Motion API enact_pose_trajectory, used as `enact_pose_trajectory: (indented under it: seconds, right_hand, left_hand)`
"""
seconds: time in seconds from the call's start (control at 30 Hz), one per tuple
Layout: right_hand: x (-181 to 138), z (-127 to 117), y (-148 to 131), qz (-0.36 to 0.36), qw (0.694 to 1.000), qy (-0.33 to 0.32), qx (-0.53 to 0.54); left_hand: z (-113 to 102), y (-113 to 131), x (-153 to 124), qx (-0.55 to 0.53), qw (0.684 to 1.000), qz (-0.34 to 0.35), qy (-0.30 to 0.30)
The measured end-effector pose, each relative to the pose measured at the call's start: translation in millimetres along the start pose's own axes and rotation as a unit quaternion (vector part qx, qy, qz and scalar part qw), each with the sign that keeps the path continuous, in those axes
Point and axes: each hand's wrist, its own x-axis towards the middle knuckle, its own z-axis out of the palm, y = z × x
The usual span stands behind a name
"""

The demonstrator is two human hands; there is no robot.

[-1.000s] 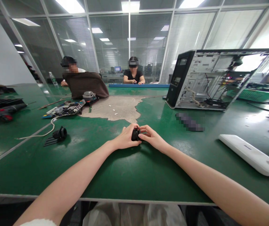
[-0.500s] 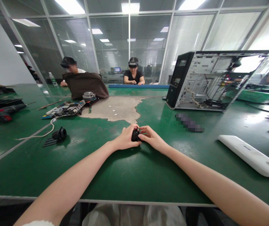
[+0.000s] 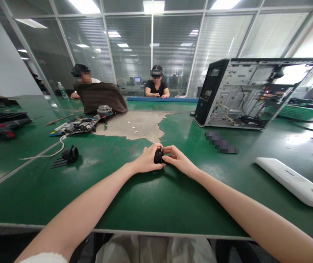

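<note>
Between my hands, just above the green table (image 3: 145,204), is a small black rounded part (image 3: 158,156) whose exact kind I cannot make out. My left hand (image 3: 149,157) wraps its thumb and fingers round the left side of it. From the right, the fingertips and thumb of my right hand (image 3: 176,157) pinch its edge. Much of the part is hidden behind fingers. Farther left on the table lies another black piece (image 3: 69,155), with a round body and several flat prongs.
An opened computer case (image 3: 211,93) stands at the back right, with a blurred dark object (image 3: 222,142) in front. A white elongated panel (image 3: 290,179) lies right. Left are a circuit board (image 3: 76,126), a white cable (image 3: 40,157) and a power drill (image 3: 7,128). Two people sit across the table.
The view has shifted slightly. Both hands keep hold of the black rounded part in nearly the same pose.
</note>
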Motion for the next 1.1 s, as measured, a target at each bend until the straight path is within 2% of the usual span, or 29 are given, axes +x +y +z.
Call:
enact_pose_trajectory:
  seconds: [0.2, 0.4, 0.5, 0.6, 0.77, 0.97, 1.1]
  right_hand:
    - [-4.0, -1.7, -3.6, -0.015, 0.998, -0.056, 0.034]
    - [-3.4, 2.8, -6.9, -0.021, 1.000, -0.005, 0.022]
    - [-1.7, 2.9, -3.7, 0.000, 1.000, 0.002, 0.014]
    - [-1.3, 1.2, -1.6, 0.015, 1.000, -0.005, 0.010]
    - [-3.5, -0.7, -4.4, -0.012, 0.998, -0.054, 0.039]
    - [-2.8, 2.9, -5.0, -0.022, 0.999, -0.017, 0.019]
    - [-1.6, 3.3, -1.7, 0.010, 1.000, -0.006, 0.013]
  left_hand:
    - [-0.1, -1.5, -0.5, 0.011, 1.000, 0.003, -0.003]
    - [0.0, -1.8, -0.6, 0.017, 1.000, 0.012, 0.000]
    - [0.0, -1.4, -0.2, 0.015, 1.000, 0.009, 0.000]
    - [-0.5, -0.8, -0.1, 0.014, 1.000, 0.008, -0.004]
    - [-0.6, -0.9, -0.5, 0.017, 1.000, 0.005, -0.005]
    - [1.7, -4.1, 0.3, 0.013, 1.000, 0.013, 0.000]
    - [1.3, -4.3, 1.0, 0.010, 1.000, 0.012, 0.000]
